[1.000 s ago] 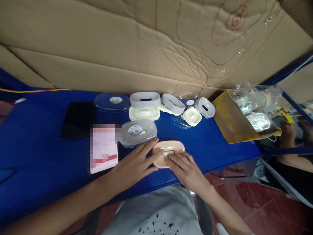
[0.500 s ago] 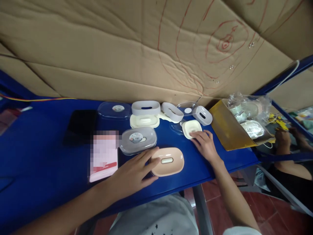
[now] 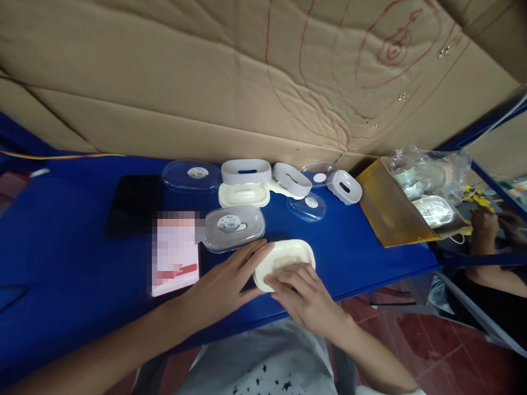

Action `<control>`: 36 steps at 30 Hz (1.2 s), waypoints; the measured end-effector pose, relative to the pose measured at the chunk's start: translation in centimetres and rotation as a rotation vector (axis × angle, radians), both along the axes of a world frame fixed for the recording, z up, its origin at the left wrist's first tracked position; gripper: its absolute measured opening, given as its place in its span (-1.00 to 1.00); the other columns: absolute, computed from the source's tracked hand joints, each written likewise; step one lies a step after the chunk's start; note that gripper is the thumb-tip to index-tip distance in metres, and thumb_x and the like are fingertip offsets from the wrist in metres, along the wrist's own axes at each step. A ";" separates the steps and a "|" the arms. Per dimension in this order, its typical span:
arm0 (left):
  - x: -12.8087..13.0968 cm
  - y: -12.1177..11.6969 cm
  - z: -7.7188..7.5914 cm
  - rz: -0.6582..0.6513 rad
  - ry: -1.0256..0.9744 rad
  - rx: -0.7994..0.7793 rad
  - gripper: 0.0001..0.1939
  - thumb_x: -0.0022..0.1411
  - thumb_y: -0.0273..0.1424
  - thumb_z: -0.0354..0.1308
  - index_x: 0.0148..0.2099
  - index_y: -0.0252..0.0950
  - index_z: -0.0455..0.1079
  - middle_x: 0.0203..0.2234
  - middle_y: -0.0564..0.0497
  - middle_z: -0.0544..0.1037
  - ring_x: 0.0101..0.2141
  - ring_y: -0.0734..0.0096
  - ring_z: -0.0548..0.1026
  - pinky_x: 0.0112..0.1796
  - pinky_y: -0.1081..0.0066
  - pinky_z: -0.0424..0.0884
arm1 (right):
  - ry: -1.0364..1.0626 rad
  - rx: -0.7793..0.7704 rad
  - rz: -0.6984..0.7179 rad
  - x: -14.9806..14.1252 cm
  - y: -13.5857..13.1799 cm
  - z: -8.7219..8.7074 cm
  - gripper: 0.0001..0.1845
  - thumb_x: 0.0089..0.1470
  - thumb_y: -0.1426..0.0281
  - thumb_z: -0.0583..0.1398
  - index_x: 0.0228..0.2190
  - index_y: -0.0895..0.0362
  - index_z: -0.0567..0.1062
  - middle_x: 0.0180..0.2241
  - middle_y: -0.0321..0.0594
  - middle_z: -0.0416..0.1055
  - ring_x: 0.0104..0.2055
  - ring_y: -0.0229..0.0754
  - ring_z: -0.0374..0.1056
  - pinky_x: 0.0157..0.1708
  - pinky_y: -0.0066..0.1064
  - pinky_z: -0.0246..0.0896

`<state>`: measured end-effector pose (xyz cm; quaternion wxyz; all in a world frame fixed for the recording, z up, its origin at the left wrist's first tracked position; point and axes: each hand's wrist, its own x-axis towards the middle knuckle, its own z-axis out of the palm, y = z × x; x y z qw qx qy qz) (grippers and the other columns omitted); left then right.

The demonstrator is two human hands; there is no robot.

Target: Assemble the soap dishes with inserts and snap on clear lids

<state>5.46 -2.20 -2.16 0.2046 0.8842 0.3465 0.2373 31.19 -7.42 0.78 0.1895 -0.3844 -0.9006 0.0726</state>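
Observation:
In the head view, a cream oval plastic tray (image 3: 294, 250) lies in front of me, where it covers the peach oval box; none of the peach surface shows clearly now. My right hand (image 3: 304, 291) is closed on the tray's near side, fingers bent over its middle. My left hand (image 3: 230, 277) grips the left end, fingertips at the upper rim and thumb at the lower. Just behind sits a grey oval box with a clear labelled lid (image 3: 234, 227). A clear labelled lid (image 3: 308, 207) lies farther back on the right.
Grey slotted boxes (image 3: 246, 172) and another cream tray (image 3: 244, 196) line the back by the cardboard wall (image 3: 164, 82). A phone with a pink screen (image 3: 177, 252) and a dark flat object (image 3: 134, 206) lie left. On the right stands an open carton (image 3: 381, 214); beyond it, another person's hands (image 3: 486, 222).
My right hand has picked up the cream tray from the back right and brought it leftward and nearer, over the peach box. My left hand has stayed at the box's left end.

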 end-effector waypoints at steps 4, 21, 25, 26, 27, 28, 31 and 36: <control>-0.3 0.0 -0.7 -0.061 0.007 0.073 -0.23 0.50 -0.10 0.24 0.58 -0.16 0.06 0.46 -0.27 0.29 0.40 -0.08 0.37 0.32 0.00 0.44 | -0.007 0.003 -0.023 -0.3 0.1 -0.2 -0.62 0.50 0.41 0.17 0.27 0.04 0.48 0.03 -0.14 0.62 0.09 -0.06 0.49 0.12 -0.15 0.42; -0.1 -0.1 -1.0 -0.041 -0.005 0.049 -0.30 0.55 -0.01 0.14 0.55 -0.19 0.15 0.42 -0.29 0.35 0.35 -0.06 0.43 0.28 0.00 0.49 | -0.151 -0.130 0.034 3.8 4.7 0.7 0.04 0.23 -0.16 0.35 0.51 0.01 0.17 0.55 0.02 0.06 0.57 0.21 0.04 0.43 0.16 0.25; -0.1 -0.1 -1.0 -0.040 0.001 0.013 -0.29 0.55 0.00 0.14 0.55 -0.18 0.14 0.43 -0.26 0.35 0.37 -0.05 0.42 0.29 0.02 0.47 | -0.146 -0.137 0.041 3.9 5.0 0.1 0.08 0.19 -0.19 0.36 0.51 0.01 0.18 0.54 0.03 0.09 0.53 0.24 0.11 0.42 0.18 0.24; -0.1 0.0 -1.0 -0.037 0.008 0.003 -0.29 0.54 0.02 0.14 0.54 -0.19 0.14 0.43 -0.27 0.35 0.37 -0.04 0.42 0.30 0.02 0.46 | -0.137 -0.133 0.044 4.0 5.0 0.0 0.07 0.19 -0.18 0.36 0.50 0.02 0.20 0.53 0.05 0.12 0.52 0.24 0.14 0.41 0.18 0.25; -0.1 0.0 -1.1 -0.034 0.016 -0.006 -0.28 0.54 0.04 0.13 0.53 -0.20 0.15 0.42 -0.27 0.36 0.36 -0.04 0.42 0.29 0.02 0.46 | -0.127 -0.126 0.047 4.0 5.1 -0.1 0.06 0.19 -0.18 0.36 0.49 0.04 0.22 0.51 0.07 0.15 0.51 0.24 0.17 0.41 0.19 0.25; -0.1 0.0 -1.1 -0.033 0.024 -0.009 -0.28 0.54 0.06 0.12 0.52 -0.21 0.16 0.41 -0.28 0.37 0.36 -0.04 0.43 0.29 0.02 0.46 | -0.117 -0.116 0.049 4.0 5.1 -0.2 0.05 0.20 -0.19 0.35 0.48 0.05 0.23 0.50 0.09 0.17 0.49 0.24 0.19 0.40 0.20 0.26; -0.1 -0.1 -1.5 -0.038 0.049 0.005 -0.29 0.55 0.08 0.07 0.51 -0.23 0.18 0.41 -0.29 0.37 0.36 -0.04 0.43 0.29 0.02 0.46 | -0.108 -0.071 0.053 4.1 5.1 -0.5 0.03 0.22 -0.21 0.32 0.48 0.07 0.25 0.49 0.13 0.19 0.48 0.25 0.21 0.36 0.20 0.30; 0.0 -0.2 -1.6 -0.052 0.059 0.021 -0.27 0.55 0.05 0.10 0.57 -0.16 0.08 0.45 -0.27 0.32 0.38 -0.05 0.40 0.31 0.01 0.43 | -0.118 0.000 0.070 3.9 4.5 -0.2 -0.05 0.26 -0.19 0.30 0.44 0.08 0.32 0.48 0.16 0.20 0.47 0.26 0.23 0.30 0.16 0.36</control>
